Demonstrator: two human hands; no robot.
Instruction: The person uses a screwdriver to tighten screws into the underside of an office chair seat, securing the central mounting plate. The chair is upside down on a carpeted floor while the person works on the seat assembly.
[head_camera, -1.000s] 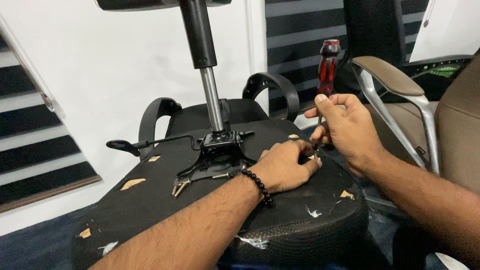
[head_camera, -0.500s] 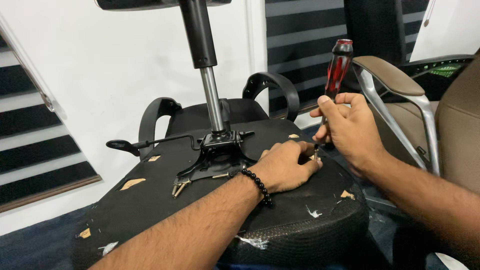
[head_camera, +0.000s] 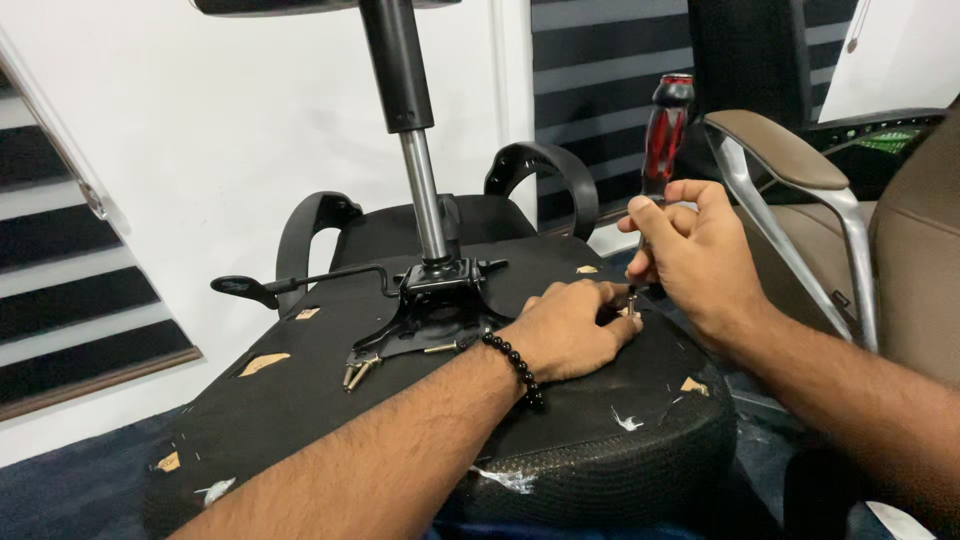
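The right hand clenches a red-and-black screwdriver upright; at its seven o'clock, the left hand pinches a screw on the upturned seat.

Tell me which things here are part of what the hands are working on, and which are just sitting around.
In use:
- right hand gripping the red-and-black screwdriver
- left hand steadying the screw
- overturned black chair seat

Lying about:
- loose bolts by the mounting plate
- brown armchair
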